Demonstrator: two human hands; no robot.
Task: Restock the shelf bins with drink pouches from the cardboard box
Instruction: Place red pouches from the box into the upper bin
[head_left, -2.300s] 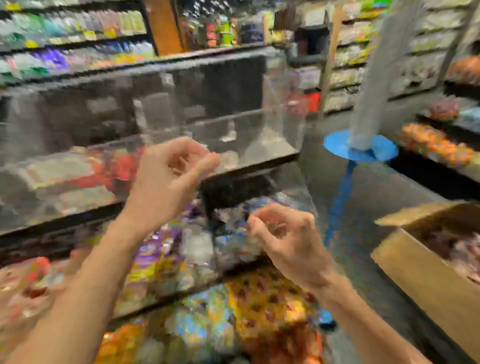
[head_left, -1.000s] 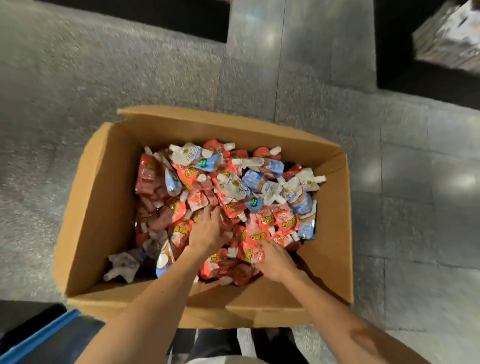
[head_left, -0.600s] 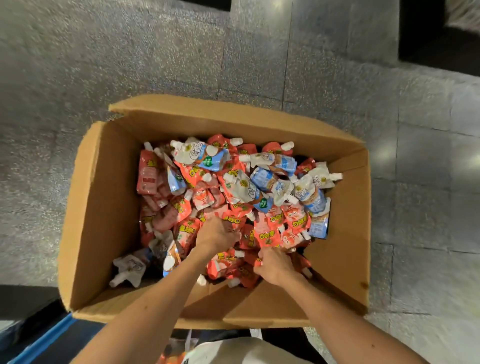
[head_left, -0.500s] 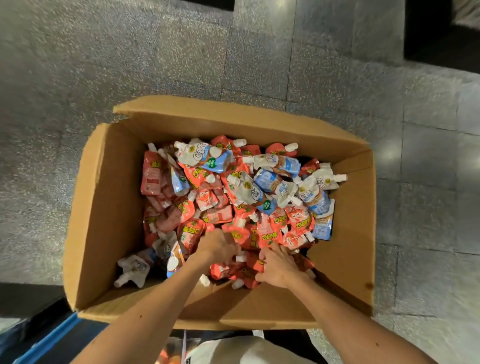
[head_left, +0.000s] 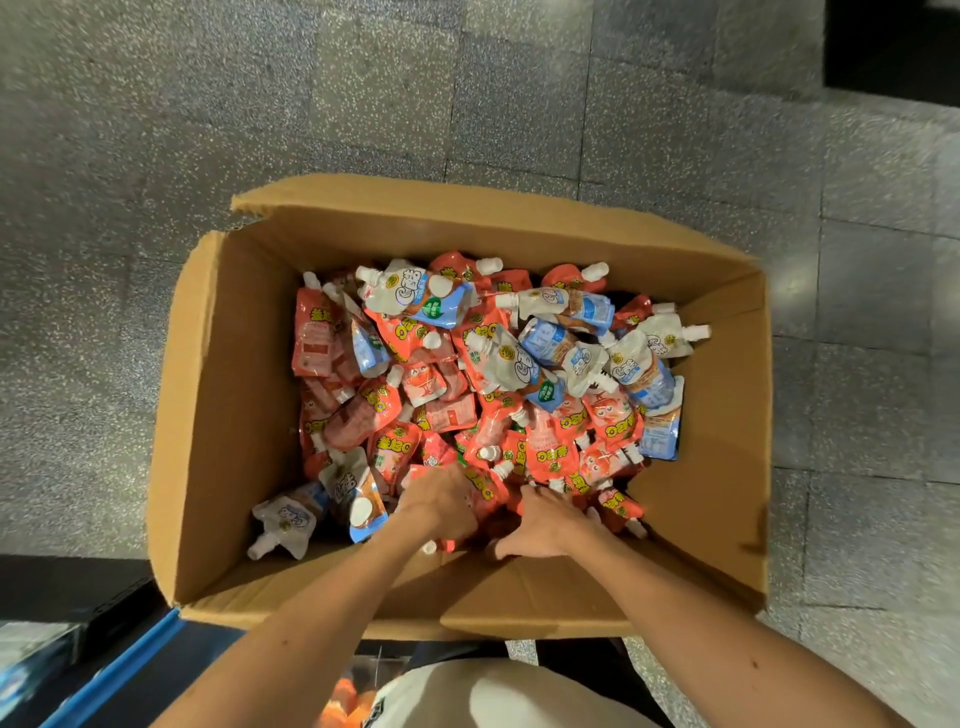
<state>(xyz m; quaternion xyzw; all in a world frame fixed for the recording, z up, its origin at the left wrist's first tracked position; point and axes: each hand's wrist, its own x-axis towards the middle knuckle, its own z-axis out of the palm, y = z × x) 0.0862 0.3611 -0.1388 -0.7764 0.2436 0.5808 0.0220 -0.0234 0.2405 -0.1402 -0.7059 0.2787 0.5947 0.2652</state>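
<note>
Both hands are buried at the near edge of the drink pouches heaped in the cardboard box on the floor. Left hand is closed on red pouches; right hand lies spread, its fingers' hold untellable. Pouches are best gathered by their bodies, not spouts.

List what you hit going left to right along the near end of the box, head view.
Left box wall → lone white pouch → blue-and-white pouch → left hand → right hand → right box wall.
</note>
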